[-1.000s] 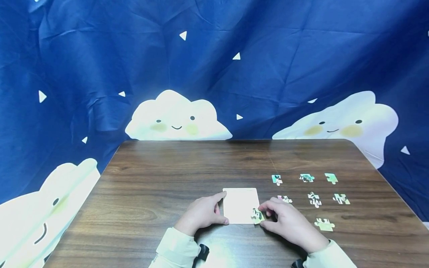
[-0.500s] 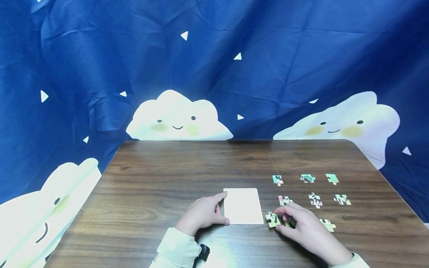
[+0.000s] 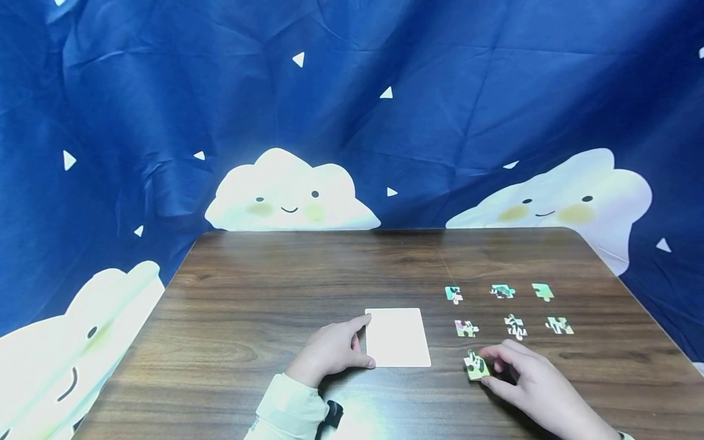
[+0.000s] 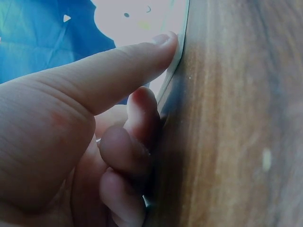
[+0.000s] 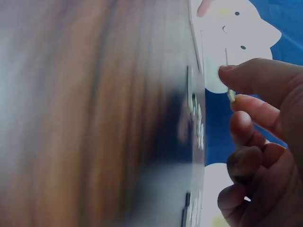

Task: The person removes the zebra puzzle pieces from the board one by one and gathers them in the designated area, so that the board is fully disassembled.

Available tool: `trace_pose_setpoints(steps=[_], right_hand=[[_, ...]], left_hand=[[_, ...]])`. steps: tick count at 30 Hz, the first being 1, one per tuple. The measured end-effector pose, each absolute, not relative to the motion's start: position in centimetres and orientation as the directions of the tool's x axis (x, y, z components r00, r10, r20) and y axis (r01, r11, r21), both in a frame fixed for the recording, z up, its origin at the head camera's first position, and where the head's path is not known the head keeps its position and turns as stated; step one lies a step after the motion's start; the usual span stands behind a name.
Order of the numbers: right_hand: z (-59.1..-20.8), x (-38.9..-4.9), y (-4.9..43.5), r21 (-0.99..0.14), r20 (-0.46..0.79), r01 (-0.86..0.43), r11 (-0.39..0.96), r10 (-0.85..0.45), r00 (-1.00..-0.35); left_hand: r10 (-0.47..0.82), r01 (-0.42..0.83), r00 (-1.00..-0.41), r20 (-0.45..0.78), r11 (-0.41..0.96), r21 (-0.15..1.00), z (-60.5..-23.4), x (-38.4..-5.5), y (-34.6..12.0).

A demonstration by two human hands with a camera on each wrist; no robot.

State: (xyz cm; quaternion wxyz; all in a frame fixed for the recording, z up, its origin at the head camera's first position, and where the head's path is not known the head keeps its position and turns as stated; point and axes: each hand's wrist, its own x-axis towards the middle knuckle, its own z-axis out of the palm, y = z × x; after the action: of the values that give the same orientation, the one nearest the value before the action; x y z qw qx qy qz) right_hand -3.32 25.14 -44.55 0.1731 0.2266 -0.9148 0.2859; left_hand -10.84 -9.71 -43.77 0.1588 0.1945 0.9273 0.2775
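Note:
A square white board (image 3: 398, 337) lies on the table. My left hand (image 3: 332, 349) rests at its left edge, index fingertip near the far corner and thumb near the close one; in the left wrist view the thumb (image 4: 128, 66) stretches straight to the board's edge. To the right of the board, my right hand (image 3: 530, 379) pinches a green, black and white jigsaw piece (image 3: 475, 365) between thumb and index finger. In the right wrist view this piece (image 5: 231, 95) shows edge-on, apart from the table. Whatever lies beneath the right hand is hidden.
Loose jigsaw pieces lie in two rows behind the right hand, among them a teal one (image 3: 453, 294), a green one (image 3: 542, 292) and a pinkish one (image 3: 466, 329). The brown wooden table (image 3: 264, 281) ends at a blue cloud-print curtain (image 3: 341, 91).
My right hand has lifted the jigsaw piece off the white board's near right corner and carried it rightward, covering the piece at the front right. The left hand stays put.

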Motion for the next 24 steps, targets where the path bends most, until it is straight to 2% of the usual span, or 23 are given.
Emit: trace_pose_setpoints(steps=[10, 24], right_hand=[[-44.4, -3.0, 27.8, -0.374, 0.488, -0.512, 0.774, -0.305, -0.818], [-44.6, -3.0, 31.6, -0.369, 0.44, -0.4, 0.839, -0.221, -0.87]], left_hand=[[0.448, 0.27, -0.873, -0.193, 0.772, 0.575, -43.7, -10.8, -9.6], [0.447, 0.27, -0.874, -0.191, 0.772, 0.576, -43.7, -10.8, -9.7]])
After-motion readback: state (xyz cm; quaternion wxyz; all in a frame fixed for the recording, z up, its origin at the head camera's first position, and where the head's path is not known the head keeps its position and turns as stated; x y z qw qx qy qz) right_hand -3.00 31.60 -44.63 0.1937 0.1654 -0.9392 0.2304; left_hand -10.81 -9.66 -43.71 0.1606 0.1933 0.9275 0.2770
